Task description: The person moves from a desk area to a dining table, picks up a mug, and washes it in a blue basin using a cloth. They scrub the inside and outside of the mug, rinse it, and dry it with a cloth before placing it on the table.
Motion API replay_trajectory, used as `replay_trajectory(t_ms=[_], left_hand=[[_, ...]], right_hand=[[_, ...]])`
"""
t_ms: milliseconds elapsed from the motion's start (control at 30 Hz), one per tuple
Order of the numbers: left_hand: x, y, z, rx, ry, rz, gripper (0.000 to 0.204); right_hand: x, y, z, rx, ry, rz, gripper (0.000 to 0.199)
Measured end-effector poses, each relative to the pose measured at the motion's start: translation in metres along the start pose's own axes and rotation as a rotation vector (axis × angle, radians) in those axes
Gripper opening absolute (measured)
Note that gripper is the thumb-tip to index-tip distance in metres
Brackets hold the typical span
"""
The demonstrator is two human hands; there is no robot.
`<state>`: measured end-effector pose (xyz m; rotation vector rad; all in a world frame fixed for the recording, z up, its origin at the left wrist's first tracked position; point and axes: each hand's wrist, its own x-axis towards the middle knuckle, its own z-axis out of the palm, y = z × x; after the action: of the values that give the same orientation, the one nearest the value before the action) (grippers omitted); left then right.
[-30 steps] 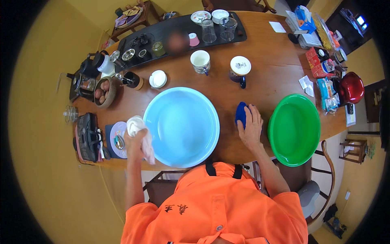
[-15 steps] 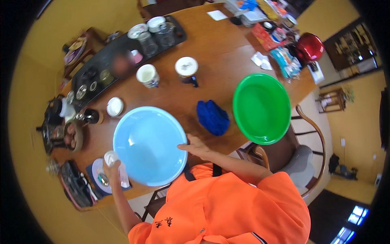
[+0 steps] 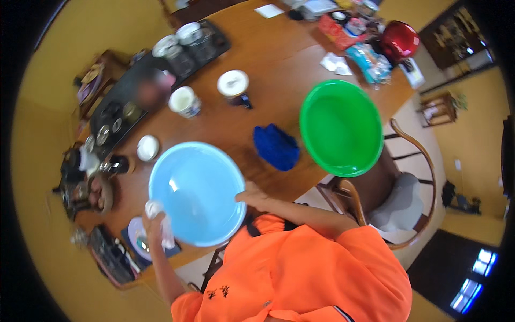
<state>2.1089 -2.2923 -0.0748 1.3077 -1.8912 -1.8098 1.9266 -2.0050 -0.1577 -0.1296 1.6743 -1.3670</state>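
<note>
A light blue basin (image 3: 201, 188) stands at the near edge of the wooden table, tilted slightly in view. My right hand (image 3: 253, 196) grips its right rim, thumb toward the inside, the other fingers partly hidden. At the basin's left rim, my left hand (image 3: 154, 225) is closed round a clear plastic bottle (image 3: 167, 234) with a white top (image 3: 154, 207); blur hides its details. A crumpled dark blue cloth (image 3: 276, 147) lies to the right of the basin. Beyond it sits a green basin (image 3: 341, 129) at the table's right edge.
Two mugs (image 3: 184, 101) (image 3: 234, 85) and a white lidded jar (image 3: 147, 147) stand beyond the blue basin. A long black tray (image 3: 212, 51) holds jars and cups. Packages (image 3: 367, 61) and a red bowl-like thing (image 3: 400, 39) crowd the far right. A wooden chair (image 3: 418, 155) stands at right.
My left hand has brought the white-topped bottle right and up against the blue basin's rim. The view has shifted slightly, so the far table things sit farther left. My right hand keeps its grip.
</note>
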Motion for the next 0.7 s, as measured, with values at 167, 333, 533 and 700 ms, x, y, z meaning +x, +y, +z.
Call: replay_trajectory(t_ms=[167,333,533,700], left_hand=[[0.013,-0.013,-0.005,0.056,0.029,-0.033,0.047],[0.009,-0.016,-0.013,0.072,0.032,-0.006,0.044],[0.003,0.001,-0.015,0.097,0.057,-0.088,0.043],[-0.031,0.077,0.003,0.068,0.061,-0.02,0.04]], right_hand=[[0.0,0.002,-0.003,0.157,-0.046,-0.016,0.059],[-0.003,-0.006,0.001,0.191,-0.041,0.012,0.05],[-0.007,0.001,-0.01,0.246,-0.078,-0.023,0.044],[-0.046,-0.038,-0.023,0.344,-0.069,-0.167,0.042]])
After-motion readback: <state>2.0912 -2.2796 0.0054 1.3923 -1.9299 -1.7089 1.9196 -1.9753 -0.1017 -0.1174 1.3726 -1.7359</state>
